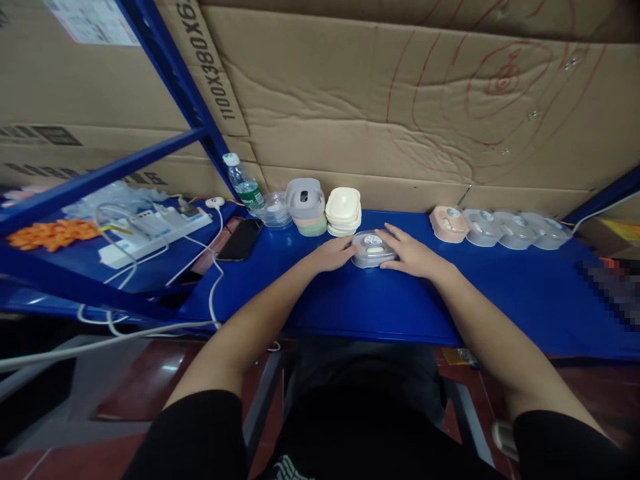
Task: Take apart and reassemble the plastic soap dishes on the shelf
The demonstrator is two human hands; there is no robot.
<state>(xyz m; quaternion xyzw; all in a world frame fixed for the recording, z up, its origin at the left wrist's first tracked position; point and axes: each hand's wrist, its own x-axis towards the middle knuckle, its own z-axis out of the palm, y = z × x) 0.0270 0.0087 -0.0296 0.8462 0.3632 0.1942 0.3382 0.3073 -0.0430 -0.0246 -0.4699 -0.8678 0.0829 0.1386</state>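
Note:
A small grey lidded plastic container [369, 260] with a round label and a pale tab on top rests on the blue table in front of me. My left hand [334, 255] presses against its left side, thumb near the lid's edge. From the right, my right hand [414, 256] grips the same box, with fingers at the far edge and thumb at the near one. Just behind it sits a stack of cream square containers [343, 208]. Beside that stack are grey, pink and green nested containers [305, 200].
Several closed containers [484, 227], one pink and the others grey, stand in a row at the back right. On the left are clear bowls [276, 210], a water bottle [245, 183], a black phone [241, 240] and a power strip [155, 235] with white cables. Cardboard [325, 87] backs the table.

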